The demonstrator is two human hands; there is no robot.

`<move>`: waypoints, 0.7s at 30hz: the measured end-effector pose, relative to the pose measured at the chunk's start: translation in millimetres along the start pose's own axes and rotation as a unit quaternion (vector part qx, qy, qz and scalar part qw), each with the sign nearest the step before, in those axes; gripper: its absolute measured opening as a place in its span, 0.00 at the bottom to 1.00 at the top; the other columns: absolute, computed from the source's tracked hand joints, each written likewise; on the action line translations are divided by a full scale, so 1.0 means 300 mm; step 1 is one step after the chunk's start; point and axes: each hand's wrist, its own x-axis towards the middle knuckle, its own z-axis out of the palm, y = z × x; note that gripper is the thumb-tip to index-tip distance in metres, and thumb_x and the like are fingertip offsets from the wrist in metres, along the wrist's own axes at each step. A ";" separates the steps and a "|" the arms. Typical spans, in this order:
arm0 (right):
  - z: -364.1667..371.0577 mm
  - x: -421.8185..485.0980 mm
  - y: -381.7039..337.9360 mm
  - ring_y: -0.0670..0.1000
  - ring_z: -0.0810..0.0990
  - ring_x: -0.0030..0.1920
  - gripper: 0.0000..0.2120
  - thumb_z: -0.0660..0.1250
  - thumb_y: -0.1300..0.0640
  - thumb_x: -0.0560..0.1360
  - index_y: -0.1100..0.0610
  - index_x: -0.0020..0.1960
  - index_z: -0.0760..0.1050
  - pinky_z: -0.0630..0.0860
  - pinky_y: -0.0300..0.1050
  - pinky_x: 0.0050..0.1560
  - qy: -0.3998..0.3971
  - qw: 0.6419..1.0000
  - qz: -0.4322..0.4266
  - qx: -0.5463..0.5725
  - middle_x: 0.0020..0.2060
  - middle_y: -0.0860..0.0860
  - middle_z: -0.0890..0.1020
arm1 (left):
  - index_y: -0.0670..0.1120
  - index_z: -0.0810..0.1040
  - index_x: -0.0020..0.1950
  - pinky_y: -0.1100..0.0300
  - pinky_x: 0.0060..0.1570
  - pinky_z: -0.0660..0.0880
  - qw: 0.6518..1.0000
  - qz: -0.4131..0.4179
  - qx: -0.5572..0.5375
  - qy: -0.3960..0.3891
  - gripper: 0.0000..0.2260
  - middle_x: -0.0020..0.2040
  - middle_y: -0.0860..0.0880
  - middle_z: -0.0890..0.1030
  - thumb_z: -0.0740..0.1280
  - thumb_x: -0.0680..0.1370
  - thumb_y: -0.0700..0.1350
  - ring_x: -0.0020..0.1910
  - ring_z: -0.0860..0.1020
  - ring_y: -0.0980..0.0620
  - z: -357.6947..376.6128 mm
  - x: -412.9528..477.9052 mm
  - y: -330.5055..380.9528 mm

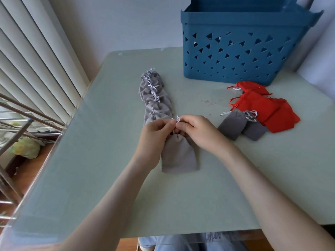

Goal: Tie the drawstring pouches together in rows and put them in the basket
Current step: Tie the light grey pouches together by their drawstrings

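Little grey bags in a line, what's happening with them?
A person is tying them together. The left hand and right hand pinch the white drawstring of a grey pouch at the near end of the tied row. Two loose grey pouches and some red pouches wait near the blue basket.

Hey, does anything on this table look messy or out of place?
Only a little: small reddish specks dot the table between the tied grey pouch row and the loose red pouches. Nothing looks spilled or damaged.

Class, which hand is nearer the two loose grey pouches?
Right. The right hand sits close beside the loose grey pouches; the left hand is farther, beyond the right.
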 end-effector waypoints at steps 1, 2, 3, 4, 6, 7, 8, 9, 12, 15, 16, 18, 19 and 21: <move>-0.003 -0.001 0.001 0.43 0.75 0.34 0.12 0.63 0.58 0.79 0.50 0.38 0.78 0.72 0.42 0.44 -0.012 1.000 0.017 0.015 0.33 0.46 0.80 | 0.45 0.82 0.38 0.58 0.42 0.73 1.000 0.014 0.007 0.011 0.09 0.36 0.46 0.80 0.67 0.78 0.41 0.37 0.76 0.51 0.003 -0.002 -0.002; -0.006 -0.002 0.001 0.44 0.74 0.34 0.12 0.63 0.58 0.79 0.50 0.38 0.78 0.71 0.43 0.43 -0.027 0.999 0.030 0.037 0.32 0.47 0.79 | 0.47 0.82 0.37 0.57 0.45 0.74 0.999 0.029 0.026 0.022 0.10 0.36 0.48 0.82 0.67 0.78 0.41 0.38 0.77 0.52 0.006 -0.004 -0.004; -0.008 -0.004 0.002 0.44 0.74 0.34 0.12 0.63 0.59 0.79 0.52 0.39 0.78 0.70 0.41 0.42 -0.039 0.997 0.039 0.061 0.32 0.47 0.78 | 0.49 0.82 0.36 0.56 0.48 0.75 0.997 0.042 0.048 0.031 0.10 0.36 0.49 0.83 0.67 0.77 0.42 0.39 0.79 0.53 0.007 -0.006 -0.006; -0.008 -0.005 0.002 0.44 0.73 0.34 0.11 0.63 0.60 0.79 0.55 0.40 0.79 0.70 0.40 0.41 -0.048 0.995 0.045 0.078 0.31 0.47 0.78 | 0.51 0.82 0.36 0.56 0.49 0.75 0.996 0.052 0.067 0.040 0.10 0.36 0.51 0.83 0.68 0.77 0.43 0.40 0.80 0.54 0.008 -0.009 -0.008; -0.006 -0.005 0.003 0.45 0.73 0.36 0.09 0.63 0.59 0.79 0.58 0.43 0.79 0.68 0.41 0.42 -0.053 0.993 0.052 0.092 0.33 0.49 0.78 | 0.52 0.82 0.36 0.54 0.51 0.75 0.992 0.064 0.097 0.056 0.09 0.37 0.53 0.84 0.68 0.77 0.45 0.41 0.80 0.54 0.008 -0.009 -0.008; -0.005 -0.004 0.003 0.46 0.74 0.38 0.08 0.63 0.59 0.79 0.58 0.44 0.79 0.68 0.42 0.44 -0.051 0.992 0.053 0.099 0.35 0.50 0.78 | 0.52 0.82 0.37 0.54 0.51 0.75 0.990 0.069 0.108 0.066 0.08 0.37 0.53 0.84 0.69 0.76 0.45 0.42 0.81 0.52 0.006 -0.006 -0.008; -0.004 -0.003 0.003 0.47 0.74 0.41 0.07 0.64 0.59 0.79 0.58 0.45 0.79 0.68 0.44 0.45 -0.049 0.991 0.054 0.111 0.37 0.51 0.79 | 0.52 0.82 0.37 0.53 0.51 0.75 0.988 0.073 0.113 0.074 0.08 0.38 0.54 0.84 0.69 0.76 0.45 0.43 0.80 0.50 0.003 -0.002 -0.007; -0.004 -0.002 0.004 0.49 0.73 0.42 0.07 0.64 0.59 0.79 0.58 0.46 0.79 0.67 0.45 0.46 -0.047 0.989 0.056 0.129 0.39 0.53 0.79 | 0.52 0.82 0.38 0.52 0.50 0.75 0.989 0.074 0.106 0.078 0.07 0.37 0.54 0.83 0.70 0.76 0.45 0.42 0.80 0.49 0.000 0.000 -0.005; -0.010 -0.003 -0.003 0.53 0.73 0.45 0.06 0.64 0.60 0.78 0.60 0.47 0.78 0.69 0.47 0.48 -0.052 0.972 0.070 0.218 0.43 0.58 0.78 | 0.51 0.83 0.37 0.54 0.42 0.75 0.995 0.063 0.043 0.063 0.05 0.38 0.50 0.83 0.71 0.74 0.47 0.41 0.79 0.52 -0.002 -0.001 0.004; -0.025 -0.002 -0.011 0.50 0.78 0.43 0.05 0.67 0.57 0.71 0.58 0.43 0.80 0.74 0.40 0.47 -0.066 0.934 0.103 0.335 0.39 0.53 0.82 | 0.46 0.83 0.40 0.55 0.47 0.73 0.996 0.077 -0.023 0.027 0.06 0.40 0.46 0.82 0.69 0.76 0.43 0.42 0.78 0.51 -0.006 0.002 0.007; -0.033 -0.004 -0.014 0.49 0.79 0.41 0.06 0.67 0.57 0.69 0.59 0.43 0.80 0.75 0.39 0.45 -0.078 0.917 0.113 0.375 0.38 0.52 0.83 | 0.46 0.83 0.40 0.55 0.49 0.73 0.996 0.076 -0.045 0.010 0.06 0.41 0.46 0.81 0.68 0.76 0.43 0.43 0.78 0.51 -0.006 0.004 0.010; -0.047 -0.013 -0.026 0.47 0.81 0.37 0.06 0.65 0.59 0.71 0.61 0.45 0.79 0.78 0.37 0.41 -0.110 0.887 0.127 0.431 0.37 0.52 0.83 | 0.49 0.83 0.39 0.55 0.48 0.73 0.994 0.069 -0.084 -0.030 0.06 0.40 0.47 0.81 0.68 0.74 0.45 0.42 0.78 0.50 -0.003 0.007 0.015; -0.053 -0.019 -0.032 0.46 0.81 0.35 0.06 0.64 0.60 0.74 0.61 0.46 0.77 0.78 0.37 0.39 -0.124 0.876 0.133 0.446 0.36 0.52 0.82 | 0.49 0.82 0.38 0.57 0.48 0.73 0.992 0.070 -0.095 -0.051 0.06 0.39 0.49 0.81 0.67 0.74 0.45 0.41 0.78 0.51 -0.002 0.006 0.018; -0.062 -0.029 -0.041 0.45 0.81 0.33 0.07 0.60 0.61 0.77 0.61 0.45 0.76 0.77 0.36 0.35 -0.142 0.866 0.145 0.457 0.34 0.51 0.82 | 0.51 0.81 0.37 0.60 0.47 0.73 0.989 0.096 -0.079 -0.079 0.08 0.39 0.51 0.82 0.66 0.75 0.43 0.41 0.78 0.53 -0.007 0.006 0.026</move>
